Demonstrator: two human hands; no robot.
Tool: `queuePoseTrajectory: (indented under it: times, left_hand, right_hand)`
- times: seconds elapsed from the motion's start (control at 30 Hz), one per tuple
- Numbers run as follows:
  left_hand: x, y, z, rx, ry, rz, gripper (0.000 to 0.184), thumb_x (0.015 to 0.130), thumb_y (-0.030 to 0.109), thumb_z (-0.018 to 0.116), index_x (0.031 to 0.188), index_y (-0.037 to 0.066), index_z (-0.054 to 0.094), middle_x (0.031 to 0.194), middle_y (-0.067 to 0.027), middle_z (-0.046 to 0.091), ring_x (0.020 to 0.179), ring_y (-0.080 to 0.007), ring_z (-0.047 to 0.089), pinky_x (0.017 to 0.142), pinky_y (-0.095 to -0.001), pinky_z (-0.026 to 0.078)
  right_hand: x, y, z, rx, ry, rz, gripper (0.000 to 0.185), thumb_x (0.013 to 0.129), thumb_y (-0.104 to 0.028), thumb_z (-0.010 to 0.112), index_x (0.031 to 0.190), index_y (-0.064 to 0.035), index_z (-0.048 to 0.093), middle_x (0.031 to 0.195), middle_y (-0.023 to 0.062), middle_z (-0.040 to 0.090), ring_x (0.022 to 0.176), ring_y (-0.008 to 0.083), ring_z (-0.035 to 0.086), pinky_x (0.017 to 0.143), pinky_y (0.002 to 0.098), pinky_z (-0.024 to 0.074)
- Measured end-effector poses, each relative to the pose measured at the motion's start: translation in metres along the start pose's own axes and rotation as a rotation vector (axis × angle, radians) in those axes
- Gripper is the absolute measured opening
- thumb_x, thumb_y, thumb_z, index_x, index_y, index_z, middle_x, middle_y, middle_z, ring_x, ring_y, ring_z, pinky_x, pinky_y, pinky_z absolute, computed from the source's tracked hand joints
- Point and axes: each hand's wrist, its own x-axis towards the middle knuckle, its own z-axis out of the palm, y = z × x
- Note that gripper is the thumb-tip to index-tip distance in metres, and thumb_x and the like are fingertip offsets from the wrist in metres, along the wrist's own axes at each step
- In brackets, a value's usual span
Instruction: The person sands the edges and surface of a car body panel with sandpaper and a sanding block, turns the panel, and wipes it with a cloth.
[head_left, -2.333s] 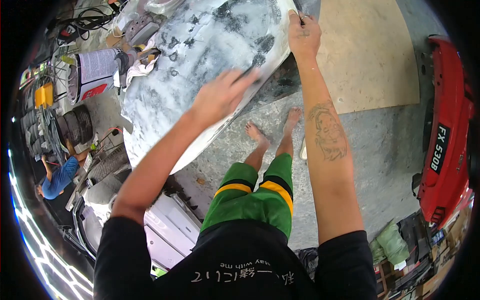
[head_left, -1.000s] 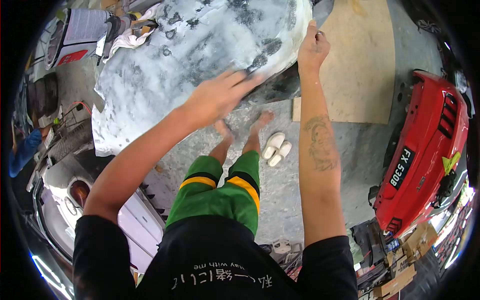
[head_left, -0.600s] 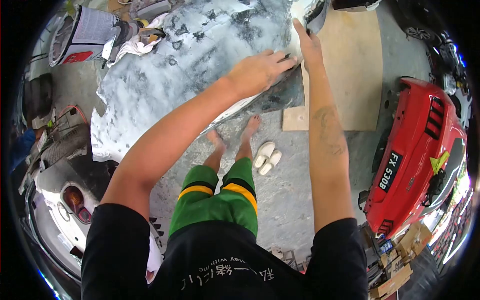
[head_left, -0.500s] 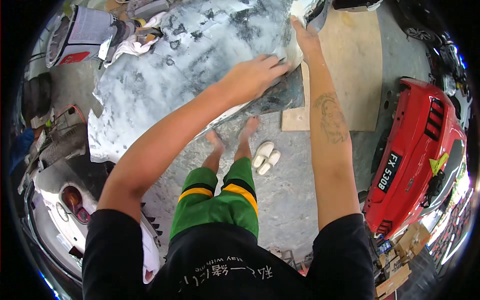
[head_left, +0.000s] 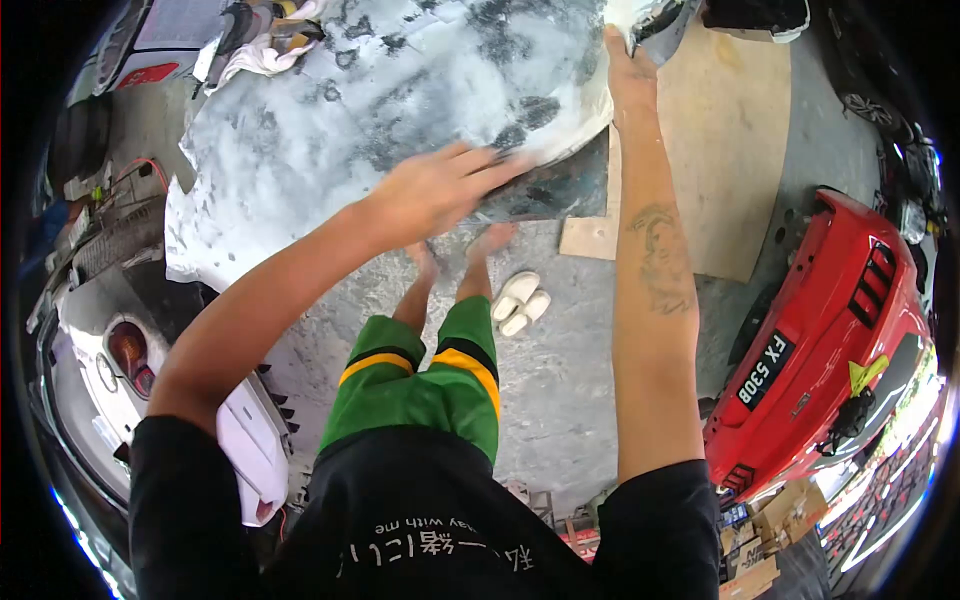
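A large car body panel point(head_left: 290, 130), mottled white, grey and black, spreads across the upper middle of the view. My left hand point(head_left: 430, 190) is over its near edge, palm down, fingers stretched out and smeared by motion. Whether anything thin lies under those fingertips is hidden. At the panel's right end, my right hand point(head_left: 632, 85) grips the pale edge, the thumb lying along it and the other fingers mostly hidden. Just beyond that hand is a dark grey curved piece point(head_left: 668, 35). Below the panel edge shows a dark flat sheet point(head_left: 560, 190).
A plywood board point(head_left: 710, 150) lies on the floor at the right. White slippers point(head_left: 520, 302) rest near my bare feet. A red car point(head_left: 820, 350) stands at the right, a white car part with a tail light point(head_left: 128, 350) at the left. A cloth point(head_left: 262, 58) hangs at the panel's upper left.
My left hand has slid left along the near edge, away from the panel's right end. The right hand keeps its place on the edge. The whole view has shifted slightly.
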Motion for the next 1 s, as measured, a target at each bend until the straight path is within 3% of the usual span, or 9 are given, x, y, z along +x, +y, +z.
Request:
queuePoseTrajectory:
  times: [0.03, 0.23, 0.33, 0.37, 0.47, 0.53, 0.7, 0.87, 1.0]
  left_hand:
    - [-0.016, 0.002, -0.005, 0.015, -0.047, 0.001, 0.069, 0.085, 0.009, 0.062, 0.15, 0.019, 0.039, 0.094, -0.0066, 0.053, 0.089, -0.0246, 0.06, 0.06, -0.0364, 0.055]
    - [0.104, -0.021, 0.016, 0.015, 0.091, 0.134, 0.066, 0.085, 0.006, 0.059, 0.148, 0.018, 0.04, 0.115, -0.0077, 0.055, 0.104, -0.0275, 0.059, 0.075, -0.0365, 0.058]
    - [0.068, -0.013, 0.012, 0.004, 0.162, 0.118, 0.069, 0.084, 0.006, 0.062, 0.149, 0.02, 0.041, 0.103, -0.0085, 0.055, 0.094, -0.0267, 0.06, 0.064, -0.0368, 0.056]
    - [0.036, -0.008, 0.002, 0.06, -0.064, 0.031, 0.069, 0.084, 0.006, 0.063, 0.149, 0.019, 0.041, 0.1, -0.0076, 0.054, 0.09, -0.025, 0.061, 0.066, -0.0365, 0.057]
    - [-0.026, -0.011, -0.011, 0.014, -0.087, 0.071, 0.067, 0.085, 0.01, 0.063, 0.148, 0.019, 0.042, 0.095, -0.007, 0.053, 0.085, -0.024, 0.061, 0.065, -0.0368, 0.057]
    - [0.011, -0.017, -0.008, 0.021, -0.117, 0.13, 0.066, 0.085, 0.013, 0.064, 0.147, 0.018, 0.043, 0.093, -0.0067, 0.053, 0.084, -0.025, 0.061, 0.064, -0.0371, 0.057]
    - [0.072, -0.01, 0.015, 0.02, 0.169, 0.12, 0.063, 0.086, 0.012, 0.064, 0.146, 0.017, 0.045, 0.093, -0.0059, 0.054, 0.084, -0.0262, 0.061, 0.064, -0.0376, 0.055]
    - [-0.036, -0.005, -0.025, -0.01, -0.217, 0.014, 0.057, 0.085, 0.006, 0.061, 0.14, 0.014, 0.047, 0.104, -0.0077, 0.056, 0.1, -0.0271, 0.06, 0.072, -0.0385, 0.058]
    - [0.059, -0.016, -0.008, 0.005, -0.006, 0.201, 0.061, 0.084, 0.007, 0.061, 0.142, 0.014, 0.046, 0.105, -0.0064, 0.057, 0.099, -0.026, 0.061, 0.073, -0.0366, 0.058]
  right_hand:
    - [0.001, 0.005, -0.005, 0.061, -0.105, 0.045, 0.087, 0.086, -0.06, 0.066, 0.137, 0.0091, 0.05, 0.138, 0.0254, 0.054, 0.125, 0.0344, 0.053, 0.106, 0.0406, 0.0391]
    - [0.007, 0.007, 0.002, 0.073, 0.023, 0.159, 0.097, 0.084, -0.058, 0.071, 0.143, 0.012, 0.039, 0.142, 0.0264, 0.049, 0.127, 0.0338, 0.052, 0.104, 0.0404, 0.0422]
    - [0.017, 0.019, 0.003, 0.133, -0.026, 0.192, 0.099, 0.083, -0.055, 0.073, 0.146, 0.0114, 0.034, 0.142, 0.0257, 0.049, 0.127, 0.0341, 0.052, 0.103, 0.0413, 0.0434]
    - [0.02, 0.024, 0.005, 0.164, -0.01, 0.139, 0.098, 0.083, -0.055, 0.073, 0.146, 0.0114, 0.035, 0.142, 0.0256, 0.049, 0.127, 0.0341, 0.052, 0.103, 0.0414, 0.0434]
    - [0.007, 0.014, -0.002, 0.257, -0.143, 0.11, 0.096, 0.083, -0.057, 0.072, 0.143, 0.0105, 0.04, 0.143, 0.0257, 0.05, 0.131, 0.0338, 0.05, 0.107, 0.0406, 0.0398]
    - [0.012, 0.028, -0.001, -0.216, 0.061, 0.042, 0.059, 0.094, -0.046, 0.055, 0.123, 0.0051, 0.063, 0.121, 0.0301, 0.063, 0.115, 0.041, 0.06, 0.099, 0.0421, 0.0443]
    - [0.025, 0.041, -0.001, -0.421, 0.048, 0.019, 0.071, 0.094, -0.053, 0.052, 0.129, 0.008, 0.058, 0.131, 0.0307, 0.058, 0.126, 0.0405, 0.053, 0.107, 0.0412, 0.0384]
    - [0.022, 0.035, -0.004, -0.317, -0.016, -0.051, 0.075, 0.094, -0.058, 0.047, 0.129, 0.0066, 0.058, 0.129, 0.031, 0.059, 0.126, 0.0419, 0.053, 0.108, 0.0423, 0.0376]
    - [0.034, 0.048, 0.007, -0.532, 0.105, -0.026, 0.072, 0.094, -0.059, 0.045, 0.13, 0.0011, 0.06, 0.126, 0.0299, 0.061, 0.123, 0.0436, 0.055, 0.108, 0.0443, 0.0379]
